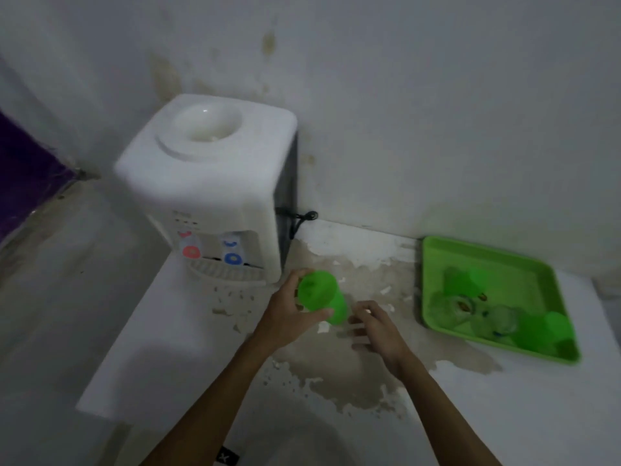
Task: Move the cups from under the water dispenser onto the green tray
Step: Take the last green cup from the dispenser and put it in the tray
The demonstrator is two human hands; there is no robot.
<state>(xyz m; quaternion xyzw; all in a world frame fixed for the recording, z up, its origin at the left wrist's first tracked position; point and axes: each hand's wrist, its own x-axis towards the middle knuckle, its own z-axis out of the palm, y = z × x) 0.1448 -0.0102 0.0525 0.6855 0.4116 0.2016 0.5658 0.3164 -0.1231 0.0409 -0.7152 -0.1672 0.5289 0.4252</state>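
My left hand point(289, 311) grips a green plastic cup point(324, 297) just right of the white water dispenser point(208, 183), above the counter. My right hand point(376, 327) hovers beside the cup's lower end with fingers spread, holding nothing; whether it touches the cup is unclear. The green tray point(437, 264) lies at the right against the wall and holds two green cups point(467, 279) point(551, 331) and several clear glasses point(500, 322), all blurred. The drip grille point(221, 270) under the red and blue taps has no cup on it.
The white counter point(168, 331) has a large patch of peeled, stained surface point(356, 375) between dispenser and tray. A black cord point(302, 218) hangs behind the dispenser. The counter's left edge drops off beside the dispenser. A purple panel point(23, 183) stands far left.
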